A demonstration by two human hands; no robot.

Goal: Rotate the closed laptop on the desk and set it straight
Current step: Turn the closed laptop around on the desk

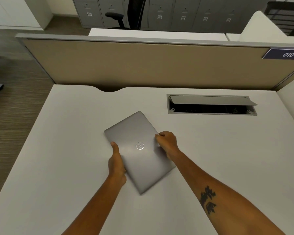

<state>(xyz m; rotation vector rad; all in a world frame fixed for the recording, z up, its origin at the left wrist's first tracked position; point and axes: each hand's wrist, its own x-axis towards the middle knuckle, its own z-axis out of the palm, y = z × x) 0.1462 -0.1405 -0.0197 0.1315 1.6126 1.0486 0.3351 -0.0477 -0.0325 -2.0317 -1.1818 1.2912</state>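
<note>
A closed silver laptop [136, 143] with a round logo lies on the white desk [58, 150], skewed so its long sides run from upper left to lower right. My left hand [116, 164] grips its left long edge, thumb on the lid. On the opposite long edge, my right hand [167, 143] holds it with the fingers curled over the rim. The laptop's near corner points toward me.
An open cable tray [210, 106] with a raised flap is set into the desk at the back right. A tan partition [143, 65] closes off the desk's far edge. The desk's left edge drops to carpeted floor. Lockers and an office chair stand beyond.
</note>
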